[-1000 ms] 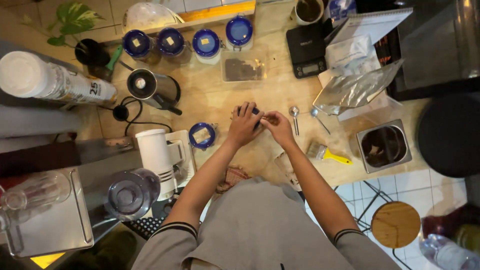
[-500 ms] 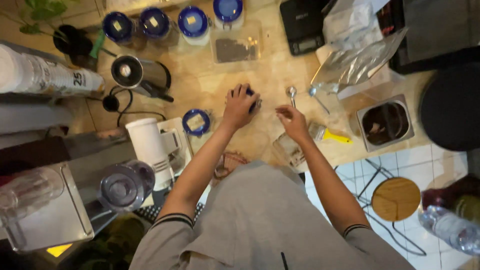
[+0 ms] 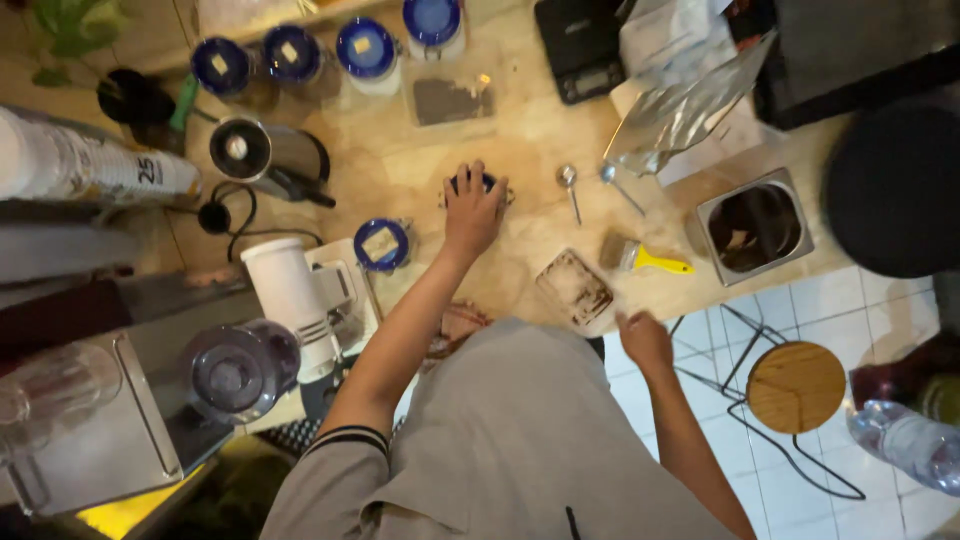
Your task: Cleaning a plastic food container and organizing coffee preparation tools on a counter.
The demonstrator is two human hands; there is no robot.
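Observation:
My left hand lies palm-down on a small dark round object in the middle of the wooden counter, fingers curled over its top. My right hand hangs off the counter's front edge beside my grey shirt, holding nothing visible; its fingers look loosely curled. A small transparent tray with brown residue lies between the two hands. Two metal spoons rest just right of my left hand.
Several blue-lidded jars line the back. A blue-lidded jar, a white grinder, a steel kettle, a black scale, a foil bag, a yellow-handled brush and a steel knock box surround the work spot. A round wooden stool stands on the tiled floor.
Both hands were together on the dark object. My right hand has drawn back off the counter to my side, while my left hand stayed on the object. The view shifted slightly.

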